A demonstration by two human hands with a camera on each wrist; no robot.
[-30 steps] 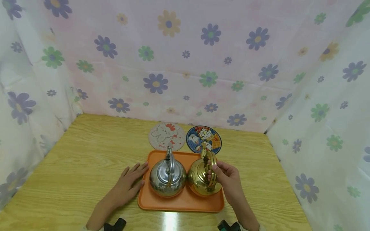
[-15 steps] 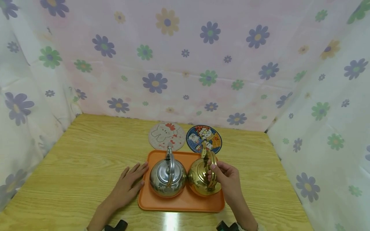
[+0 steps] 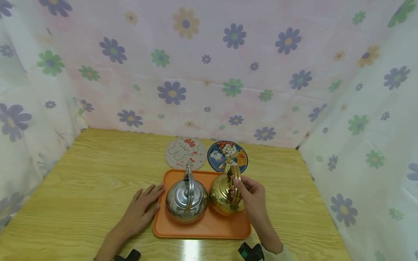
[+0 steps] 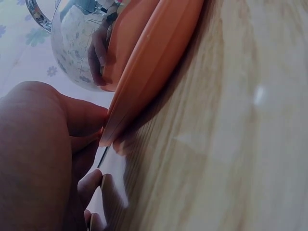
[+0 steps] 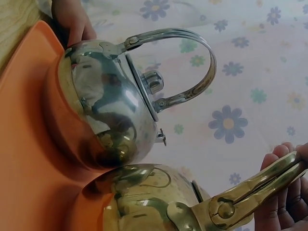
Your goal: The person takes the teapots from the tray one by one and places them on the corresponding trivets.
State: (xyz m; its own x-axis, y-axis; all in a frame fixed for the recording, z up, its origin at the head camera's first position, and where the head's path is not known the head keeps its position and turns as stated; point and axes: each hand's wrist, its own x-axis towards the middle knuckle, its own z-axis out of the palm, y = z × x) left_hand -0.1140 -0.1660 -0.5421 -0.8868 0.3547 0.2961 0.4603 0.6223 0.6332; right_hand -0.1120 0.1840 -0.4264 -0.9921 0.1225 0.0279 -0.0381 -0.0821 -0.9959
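Note:
My right hand grips the arched handle of a gold kettle; the right wrist view shows the fingers bent under that handle. Whether the kettle's base touches the orange tray is hard to tell. Beside it on the tray stands a shiny silver kettle, its handle upright and spout pointing away. My left hand lies flat with spread fingers against the tray's left edge. In the left wrist view, its thumb touches the tray's rim.
Behind the tray lie two round mats, one pale with a rabbit drawing and one dark blue with cartoon figures. A flowered curtain encloses the wooden table at the back and sides.
Between half a second ago and now, the gold kettle and my right hand have shifted slightly up the view, away from me. The silver kettle and left hand keep their places by the tray.

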